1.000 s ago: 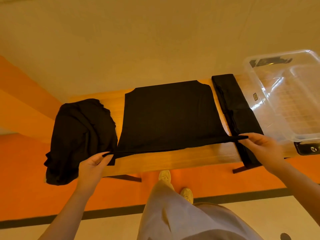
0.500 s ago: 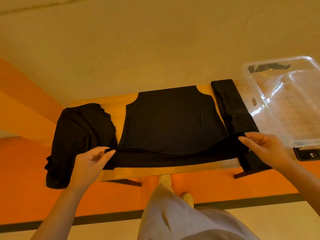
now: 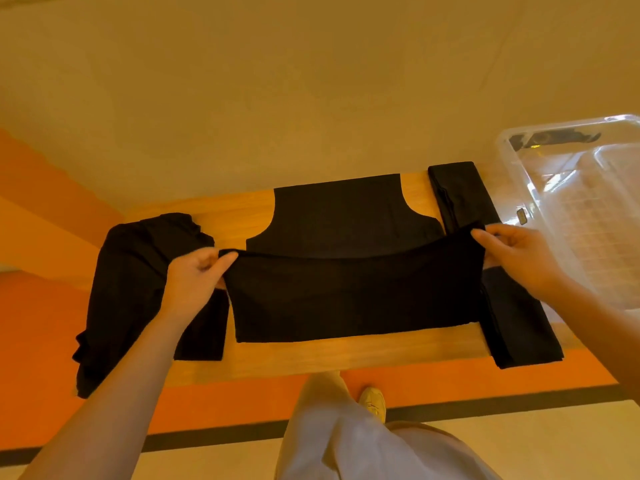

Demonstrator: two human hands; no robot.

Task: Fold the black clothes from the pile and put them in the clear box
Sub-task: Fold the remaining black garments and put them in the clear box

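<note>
Black top (image 3: 349, 299) hangs by its near hem from a two-handed grip: the left hand (image 3: 195, 282) pinches the left hem corner between thumb and curled fingers, and the right hand (image 3: 516, 259) pinches the right corner the same way, both raised above the desk (image 3: 346, 358). Between the two grips the hem runs left to right, sagging a little in the middle. From the grip, the rest of the top lies farther away and lower, flat on the desk, its armhole cuts and shoulder edge at the far side. So the fold line runs across, and I judge the hem must travel away from the person to meet that far edge. Both hands look about equally near it. The cloth is plain, dark and limp, without visible print. A crumpled black pile (image 3: 138, 289) lies to the left, a folded black piece (image 3: 485, 271) to the right, and beyond that the clear box (image 3: 571, 209), empty of clothes as far as shows.
</note>
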